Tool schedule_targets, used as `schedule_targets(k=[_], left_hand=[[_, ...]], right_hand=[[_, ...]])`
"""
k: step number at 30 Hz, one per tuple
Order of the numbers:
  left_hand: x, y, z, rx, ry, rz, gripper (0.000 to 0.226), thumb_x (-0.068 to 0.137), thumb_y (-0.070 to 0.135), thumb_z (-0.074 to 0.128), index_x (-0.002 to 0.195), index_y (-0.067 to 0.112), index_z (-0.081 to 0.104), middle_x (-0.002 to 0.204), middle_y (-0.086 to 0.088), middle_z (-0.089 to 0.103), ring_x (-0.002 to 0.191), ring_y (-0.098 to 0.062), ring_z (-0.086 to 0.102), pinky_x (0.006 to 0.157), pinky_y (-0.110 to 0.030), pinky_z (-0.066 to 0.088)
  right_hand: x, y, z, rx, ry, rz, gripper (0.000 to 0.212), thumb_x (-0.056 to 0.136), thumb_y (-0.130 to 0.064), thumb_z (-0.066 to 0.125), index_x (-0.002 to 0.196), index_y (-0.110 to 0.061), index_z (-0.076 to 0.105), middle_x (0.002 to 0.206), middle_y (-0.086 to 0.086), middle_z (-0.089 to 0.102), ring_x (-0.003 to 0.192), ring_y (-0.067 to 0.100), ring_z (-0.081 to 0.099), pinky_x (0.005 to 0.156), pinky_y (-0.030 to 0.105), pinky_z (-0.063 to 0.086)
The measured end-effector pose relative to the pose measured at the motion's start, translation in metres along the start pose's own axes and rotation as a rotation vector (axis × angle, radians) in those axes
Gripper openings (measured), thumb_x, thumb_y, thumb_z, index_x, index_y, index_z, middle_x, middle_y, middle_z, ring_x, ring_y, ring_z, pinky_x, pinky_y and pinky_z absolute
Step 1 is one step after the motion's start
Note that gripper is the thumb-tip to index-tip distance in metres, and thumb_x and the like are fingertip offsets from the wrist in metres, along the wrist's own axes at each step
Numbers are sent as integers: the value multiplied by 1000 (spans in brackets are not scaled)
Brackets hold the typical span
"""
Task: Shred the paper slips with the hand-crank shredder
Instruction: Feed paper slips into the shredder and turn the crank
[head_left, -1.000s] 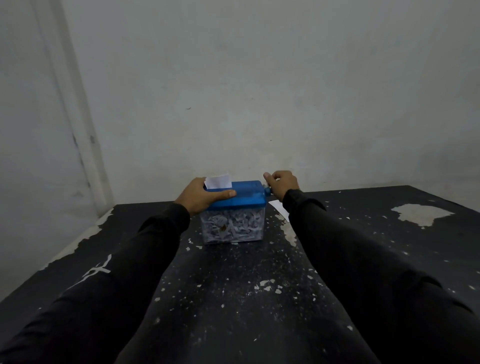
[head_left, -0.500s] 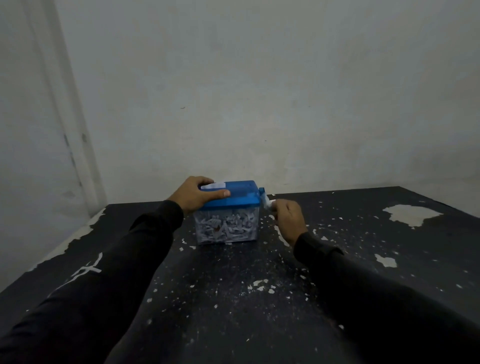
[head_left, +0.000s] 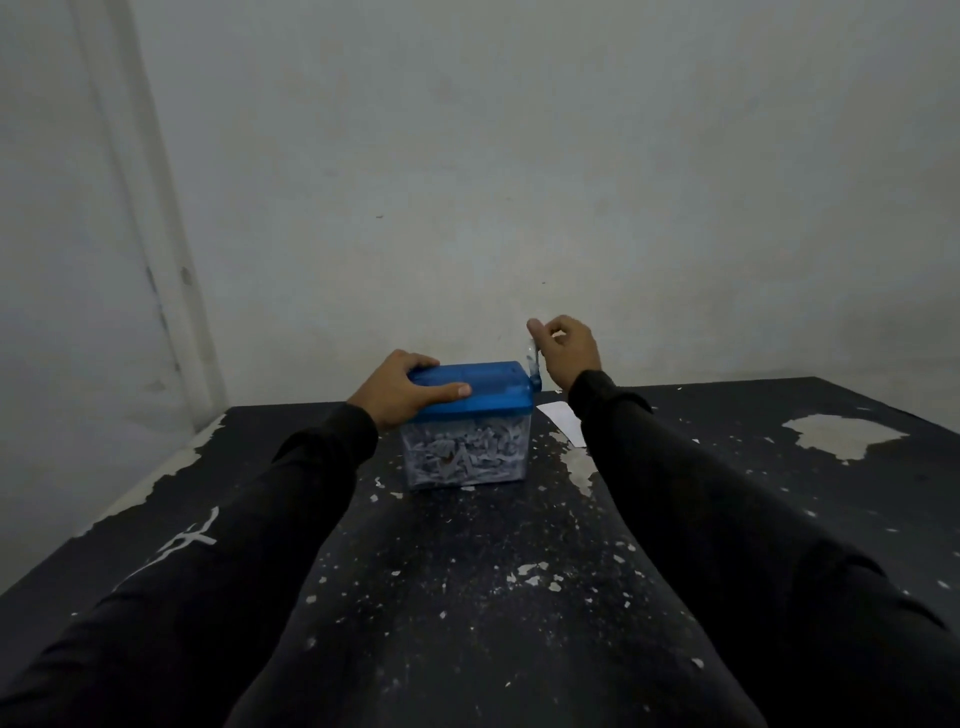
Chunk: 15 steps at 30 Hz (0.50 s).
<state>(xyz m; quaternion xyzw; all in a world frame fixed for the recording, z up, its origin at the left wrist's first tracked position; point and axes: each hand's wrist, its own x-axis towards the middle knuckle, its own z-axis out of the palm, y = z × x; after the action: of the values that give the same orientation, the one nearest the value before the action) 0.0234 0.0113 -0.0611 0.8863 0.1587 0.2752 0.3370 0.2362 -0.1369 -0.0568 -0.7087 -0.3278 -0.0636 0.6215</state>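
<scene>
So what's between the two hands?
In the head view, the blue lid of the hand-crank shredder lies between them. The left hand grips its left end, and the right hand holds the crank at its right end.

Your shredder (head_left: 470, 395) has a blue lid over a clear bin packed with white and grey shreds (head_left: 465, 454). Your sleeves (head_left: 291, 499) are black, the left bearing a white mark. The bench (head_left: 467, 597) is black, flecked with pale chipped patches.
</scene>
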Motion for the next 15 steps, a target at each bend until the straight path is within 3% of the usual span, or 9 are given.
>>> schedule_targets(k=[4, 7, 9, 12, 15], left_hand=[[-1, -1, -2, -13, 2, -19, 53, 75, 51, 85, 111, 17, 65, 99, 10, 63, 87, -1, 61, 70, -11, 48], [1, -6, -3, -25, -3, -16, 90, 57, 78, 82, 119, 14, 68, 108, 2, 70, 94, -10, 68, 82, -26, 57], [1, -8, -4, -34, -8, -26, 101, 50, 85, 80, 121, 14, 68, 110, 0, 71, 96, -13, 69, 84, -30, 57], [-2, -1, -3, -59, -27, -26, 79, 60, 71, 84, 114, 15, 69, 104, 2, 72, 91, -12, 69, 75, -22, 51], [-3, 2, -2, -71, -24, -24, 53, 72, 53, 85, 109, 17, 70, 101, 3, 72, 87, -8, 68, 67, -13, 50]], right_hand=[[-15, 23, 6, -263, -202, 170, 32, 100, -22, 59, 70, -10, 58, 75, 8, 62, 69, 20, 57, 70, 32, 52], [-51, 49, 2, -139, -285, 276, 37, 102, -19, 54, 66, -9, 57, 64, 6, 54, 56, 16, 46, 55, 29, 41], [-64, 55, -7, -75, -297, 255, 47, 103, -23, 54, 57, -13, 54, 55, 4, 51, 50, 15, 42, 50, 26, 37], [-67, 52, -19, -98, -311, 156, 53, 104, -34, 53, 57, -11, 59, 56, 8, 56, 50, 18, 46, 53, 28, 41], [-56, 63, -24, -202, -176, 122, 54, 104, -44, 49, 70, -6, 69, 70, 6, 70, 61, 16, 59, 65, 30, 50]])
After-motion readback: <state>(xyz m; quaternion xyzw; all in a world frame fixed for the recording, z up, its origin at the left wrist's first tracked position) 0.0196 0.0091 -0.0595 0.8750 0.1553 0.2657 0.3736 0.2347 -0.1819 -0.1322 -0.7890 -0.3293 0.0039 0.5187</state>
